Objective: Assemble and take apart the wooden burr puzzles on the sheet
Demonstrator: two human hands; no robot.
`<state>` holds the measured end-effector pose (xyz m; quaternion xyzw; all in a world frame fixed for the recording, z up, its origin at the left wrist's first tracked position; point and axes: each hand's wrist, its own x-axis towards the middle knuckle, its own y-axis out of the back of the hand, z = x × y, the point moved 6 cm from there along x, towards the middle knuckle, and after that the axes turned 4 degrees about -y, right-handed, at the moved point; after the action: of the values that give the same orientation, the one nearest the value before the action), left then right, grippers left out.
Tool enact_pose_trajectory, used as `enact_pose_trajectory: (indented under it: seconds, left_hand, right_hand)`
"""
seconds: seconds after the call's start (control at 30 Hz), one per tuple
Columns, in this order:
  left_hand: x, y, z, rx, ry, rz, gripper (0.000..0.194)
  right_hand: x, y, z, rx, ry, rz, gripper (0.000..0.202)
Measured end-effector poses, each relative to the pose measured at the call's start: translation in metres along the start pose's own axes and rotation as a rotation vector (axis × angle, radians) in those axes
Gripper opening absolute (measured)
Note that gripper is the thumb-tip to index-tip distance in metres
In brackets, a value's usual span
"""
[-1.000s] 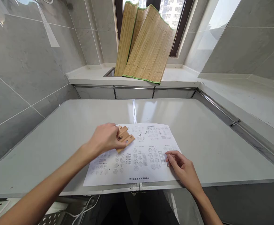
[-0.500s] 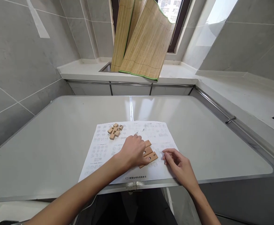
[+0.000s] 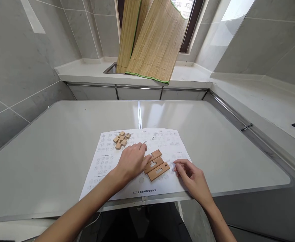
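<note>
Three flat wooden puzzle pieces lie side by side on a printed sheet. The nearest piece [image 3: 152, 175] bears a "2" and a slot. A middle piece [image 3: 159, 161] has a cross-shaped cut-out, and the far piece [image 3: 157, 154] has a notched edge. My left hand [image 3: 132, 158] hovers at their left side, fingers loosely bent and thumb apart, the thumb over the pieces' left ends; whether it touches them I cannot tell. Right of the pieces, my right hand [image 3: 193, 178] rests on the sheet's edge, fingers loosely curled with a gap at the thumb, holding nothing visible.
Several small wooden blocks [image 3: 118, 146] are clustered on the far left of the printed sheet [image 3: 107, 183]. The sheet lies on a pale folding table [image 3: 228, 158] with a centre seam. Behind it, a bamboo mat [image 3: 154, 47] leans by the window above a ledge [image 3: 84, 75].
My left hand has drawn back to the left off the wooden pieces, uncovering their cut-outs. My right hand stays almost where it was. The view has shifted slightly.
</note>
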<state>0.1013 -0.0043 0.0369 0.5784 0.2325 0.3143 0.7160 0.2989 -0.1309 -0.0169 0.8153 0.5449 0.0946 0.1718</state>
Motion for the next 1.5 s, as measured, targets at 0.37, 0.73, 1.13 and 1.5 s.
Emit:
enact_pose_trajectory:
  seconds: [0.37, 0.73, 1.13, 1.5]
  left_hand:
    - [0.009, -0.015, -0.016, -0.158, -0.112, -0.039, 0.052]
    - [0.005, -0.016, -0.032, -0.565, -0.054, 0.036, 0.044]
    - [-0.001, -0.015, -0.034, -0.913, -0.029, 0.047, 0.041]
    - [-0.004, -0.026, -0.03, -1.489, 0.007, -0.242, 0.047]
  right_hand:
    - [0.001, -0.002, 0.0, -0.061, -0.007, 0.008, 0.043]
    - [-0.018, -0.022, -0.023, -0.316, 0.111, 0.083, 0.039]
    - [-0.032, -0.061, -0.039, -0.423, 0.138, 0.15, 0.074]
    - [-0.03, -0.018, -0.079, -0.039, 0.416, 0.231, 0.067]
